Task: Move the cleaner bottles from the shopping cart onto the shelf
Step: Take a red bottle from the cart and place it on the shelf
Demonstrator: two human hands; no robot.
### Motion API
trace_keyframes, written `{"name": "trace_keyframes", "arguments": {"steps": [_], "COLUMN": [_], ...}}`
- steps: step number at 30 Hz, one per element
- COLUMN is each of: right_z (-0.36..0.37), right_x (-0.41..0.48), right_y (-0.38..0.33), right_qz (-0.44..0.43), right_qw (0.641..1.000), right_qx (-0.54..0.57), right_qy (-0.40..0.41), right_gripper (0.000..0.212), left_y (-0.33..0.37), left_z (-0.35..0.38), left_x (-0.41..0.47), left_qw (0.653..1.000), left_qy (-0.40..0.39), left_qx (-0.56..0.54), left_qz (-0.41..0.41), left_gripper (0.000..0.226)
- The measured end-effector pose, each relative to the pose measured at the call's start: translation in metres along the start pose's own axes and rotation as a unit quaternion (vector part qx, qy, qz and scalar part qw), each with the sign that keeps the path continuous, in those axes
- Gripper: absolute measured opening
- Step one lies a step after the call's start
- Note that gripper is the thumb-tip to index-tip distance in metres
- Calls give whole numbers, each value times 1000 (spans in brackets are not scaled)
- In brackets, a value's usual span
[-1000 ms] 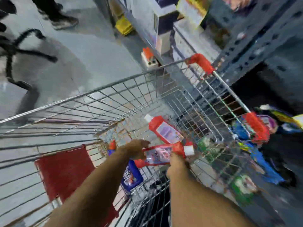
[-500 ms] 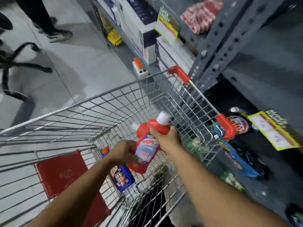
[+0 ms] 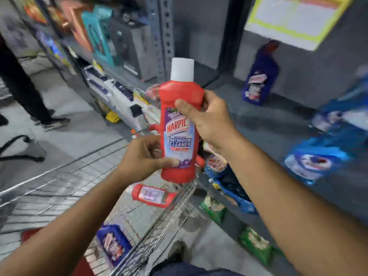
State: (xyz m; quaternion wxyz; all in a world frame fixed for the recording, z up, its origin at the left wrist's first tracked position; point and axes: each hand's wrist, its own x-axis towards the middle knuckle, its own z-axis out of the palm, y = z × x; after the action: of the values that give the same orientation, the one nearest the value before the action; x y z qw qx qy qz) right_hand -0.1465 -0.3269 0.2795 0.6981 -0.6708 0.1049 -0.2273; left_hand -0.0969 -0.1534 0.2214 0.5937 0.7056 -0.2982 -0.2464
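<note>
**Red bottle held upright in both hands above the cart**

Red plastic Harpic bathroom-cleaner bottle with a white cap [image 3: 180, 124] stands upright in mid-air, over the wire shopping cart [image 3: 143, 222]. Right hand [image 3: 207, 118] wraps the upper body, thumb pressed across the front above the label. Left hand [image 3: 143, 158] closes round the lower part, thumb on the label's bottom edge. Down in the cart, a second red cleaner bottle [image 3: 153, 195] lies on its side, and a blue cleaner bottle [image 3: 114, 245] lies nearer the camera. Over on the grey metal shelf [image 3: 288, 120], a blurred dark-blue cleaner bottle [image 3: 259, 76] stands upright against the back wall.
</note>
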Motion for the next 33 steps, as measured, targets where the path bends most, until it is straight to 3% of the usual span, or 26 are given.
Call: {"name": "trace_keyframes", "arguments": {"steps": [5, 11, 15, 20, 26, 33], "right_z": [-88, -230, -324, -415, -483, -500], "right_x": [-69, -184, -255, -318, -355, -364], "right_y": [-22, -22, -40, -60, -70, -69], "right_qz": [-31, -36, -62, -76, -55, -33], "right_qw": [995, 968, 937, 885, 869, 884], "right_qx": [-41, -111, -102, -107, -126, -155], "right_qy": [83, 223, 328, 447, 476, 439], "right_gripper": [35, 44, 44, 63, 51, 52], "left_y": [22, 23, 39, 55, 68, 69], "left_z": [91, 257, 380, 523, 612, 624], "left_x": [-5, -16, -23, -30, -31, -30], "left_qw": [998, 978, 962, 949, 939, 932], "left_qy": [-63, -188, -252, -289, -310, -325], "left_qx": [23, 73, 61, 55, 57, 85], "left_qz": [18, 50, 88, 115, 139, 133], "left_gripper": [47, 48, 42, 44, 56, 61]}}
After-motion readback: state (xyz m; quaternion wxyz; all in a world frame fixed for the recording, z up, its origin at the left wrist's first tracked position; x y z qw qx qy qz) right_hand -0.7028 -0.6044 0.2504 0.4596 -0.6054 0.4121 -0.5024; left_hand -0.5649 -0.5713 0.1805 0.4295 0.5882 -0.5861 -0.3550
